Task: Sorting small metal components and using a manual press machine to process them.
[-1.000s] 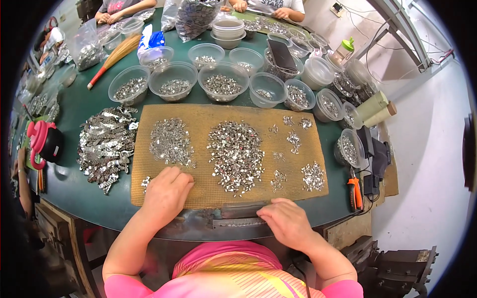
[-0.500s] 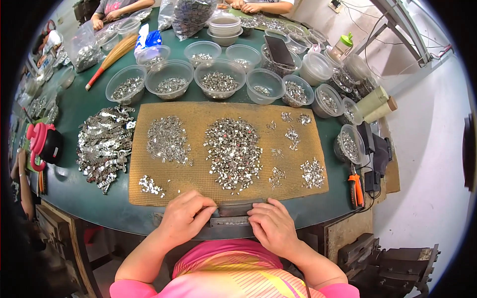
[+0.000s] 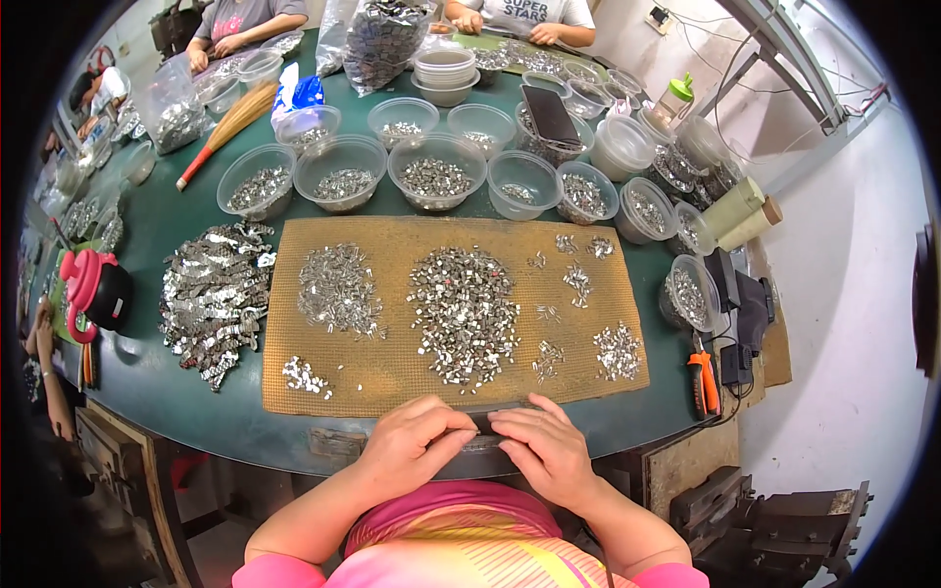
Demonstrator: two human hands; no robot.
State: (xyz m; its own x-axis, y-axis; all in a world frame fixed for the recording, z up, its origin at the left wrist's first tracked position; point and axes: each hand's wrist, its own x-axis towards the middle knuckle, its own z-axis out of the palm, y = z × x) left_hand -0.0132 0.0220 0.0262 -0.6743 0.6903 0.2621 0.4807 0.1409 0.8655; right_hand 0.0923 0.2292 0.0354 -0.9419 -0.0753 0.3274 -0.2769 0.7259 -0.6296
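Note:
At the near table edge, a long dark bar (image 3: 483, 419) lies crosswise with a narrow slotted metal strip (image 3: 481, 443) along its near side, mostly covered by my hands. My left hand (image 3: 417, 443) is closed, thumb and forefinger pinched over the strip's middle; whatever they hold is too small to make out. Bent round the bar's right part are the fingers of my right hand (image 3: 542, 446). Beyond, a tan textured mat (image 3: 392, 377) carries a large heap of small silvery metal pieces (image 3: 466, 314), a looser heap (image 3: 340, 289) on its left, and several smaller piles.
Clear plastic bowls (image 3: 436, 181) of metal pieces line the mat's far side. Left are a pile of linked silvery strips (image 3: 216, 299) and a pink-lidded black pot (image 3: 95, 289); right, orange-handled pliers (image 3: 703, 382). A phone (image 3: 551, 116) lies on a bowl. Other people sit across the table.
My left hand has slid right along the bar, close to my right hand, covering the strip. A worn block left of it now shows more. The whole view has shifted slightly.

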